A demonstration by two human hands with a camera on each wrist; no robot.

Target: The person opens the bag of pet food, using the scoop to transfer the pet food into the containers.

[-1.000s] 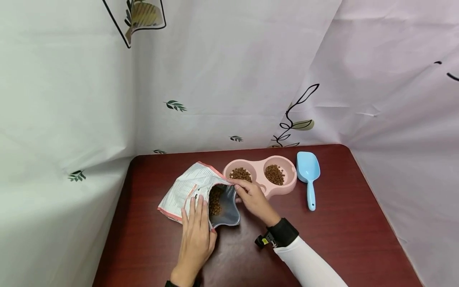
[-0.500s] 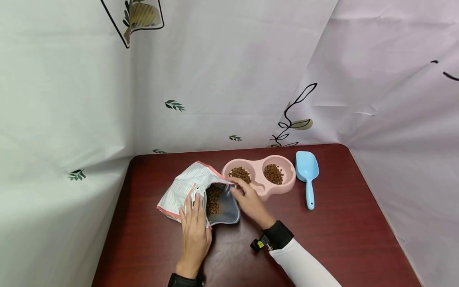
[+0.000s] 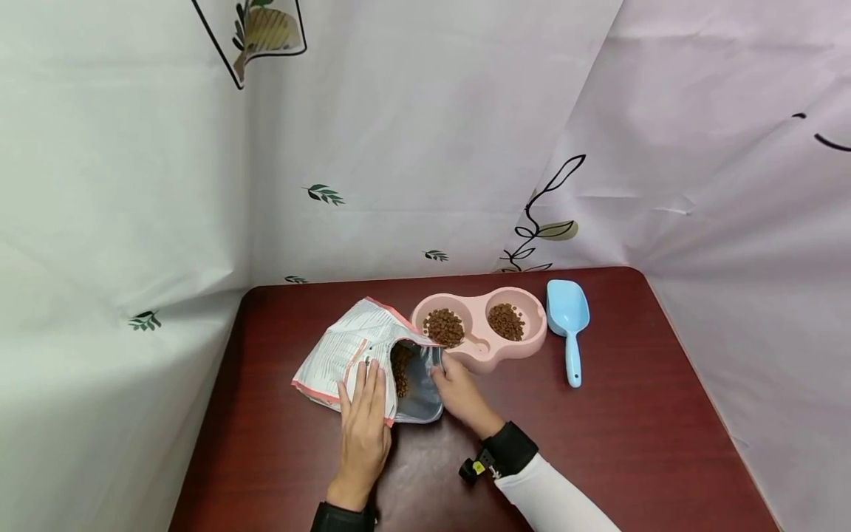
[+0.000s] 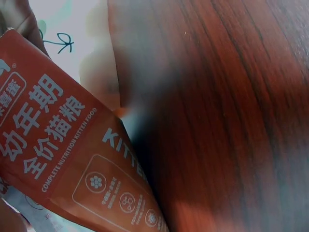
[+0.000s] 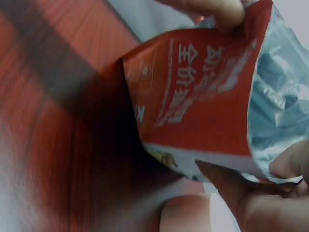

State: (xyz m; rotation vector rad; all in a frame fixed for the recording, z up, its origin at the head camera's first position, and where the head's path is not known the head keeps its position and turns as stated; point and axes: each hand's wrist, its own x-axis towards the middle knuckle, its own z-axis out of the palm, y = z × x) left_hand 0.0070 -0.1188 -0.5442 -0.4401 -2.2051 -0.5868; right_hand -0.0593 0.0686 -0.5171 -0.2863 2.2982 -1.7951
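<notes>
Left hand [image 3: 364,421] presses flat on the opened orange-and-white kitten-food pouch [image 3: 359,355]; right hand [image 3: 459,391] pinches its mouth edge at 3 o'clock.

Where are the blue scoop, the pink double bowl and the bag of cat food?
blue scoop [image 3: 567,312]: head view, on its cupped end.
pink double bowl [image 3: 482,356]: head view, on its front wall.
bag of cat food [image 3: 346,343]: head view, on its printed side.

I see a dark red bench [image 3: 631,443] with a pink double bowl [image 3: 480,329] at about 12 o'clock, kibble [image 3: 443,327] in both wells. A light blue scoop [image 3: 569,325] lies just beside it at 3 o'clock. White leaf-printed sheets [image 3: 399,148] hang behind.
</notes>
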